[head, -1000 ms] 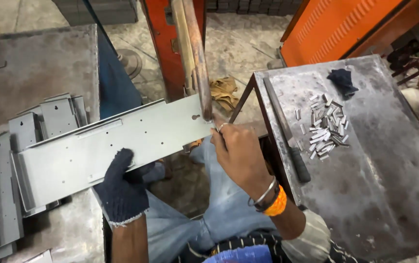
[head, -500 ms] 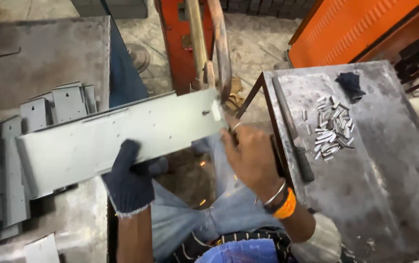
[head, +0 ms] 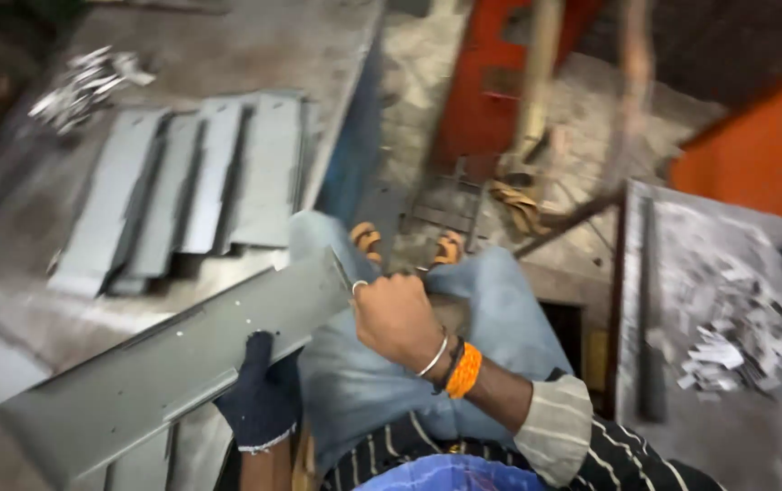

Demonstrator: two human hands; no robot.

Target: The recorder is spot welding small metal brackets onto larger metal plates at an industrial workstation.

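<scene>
Grey sheet metal, 1 long flat panel (head: pixel 164 364) with small holes, lying across the lap and over the edge of the left bench (head: pixel 9 300). Long axis running from about 8 o'clock, low and near the bench, up to about 2 o'clock, where the cut end meets the bare hand. Gloved left hand (head: pixel 262 395) under the panel near its middle, at 6 o'clock of it, fingers curled up around the lower edge, so grip clenched on the panel. Bare right hand (head: pixel 397 318) at the upper end, just at 3 o'clock of the panel's corner, knuckles up, wrist bent toward the body, orange and silver bangles (head: pixel 454 364) on the wrist. Right grip closed into a fist and touching the panel's end; whether holding the corner itself or a small tool, cannot tell, because of blur. Left hand nearer to the panel's middle, right hand nearer to its end.

Behind, at 11 o'clock, a row of similar bent grey plates (head: pixel 191 182) on the bench. At 3 o'clock, a second bench (head: pixel 654 300) with small metal offcuts (head: pixel 727 345).
</scene>
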